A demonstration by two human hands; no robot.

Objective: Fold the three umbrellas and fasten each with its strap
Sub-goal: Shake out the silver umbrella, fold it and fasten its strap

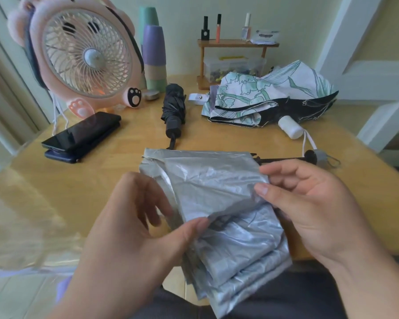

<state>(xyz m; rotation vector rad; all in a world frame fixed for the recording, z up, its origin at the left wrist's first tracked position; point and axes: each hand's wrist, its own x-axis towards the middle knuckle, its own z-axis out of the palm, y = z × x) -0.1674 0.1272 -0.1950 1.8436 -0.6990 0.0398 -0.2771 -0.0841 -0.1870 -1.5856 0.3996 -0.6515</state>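
- Where the wooden table [78, 180] ends at the person's lap, the silver umbrella [217, 192] hangs over the near edge, its canopy in loose flat pleats and unfastened.
- The left hand [134, 226] pinches a lower fold of that canopy between thumb and curled fingers.
- The right hand [309, 203] pinches the canopy's right edge between thumb and forefinger, the other fingers loosely curled.
- The silver umbrella's black shaft runs right along the table to a grey handle [311, 156].
- Beyond, mid-table, the black umbrella [174, 107] lies rolled tight, handle toward the person.
- Right of it, the floral umbrella [263, 95] lies collapsed but loose, its white handle [290, 128] pointing near-right.
- On the left lies a dark phone [83, 134], with a pink fan [83, 54] behind it.
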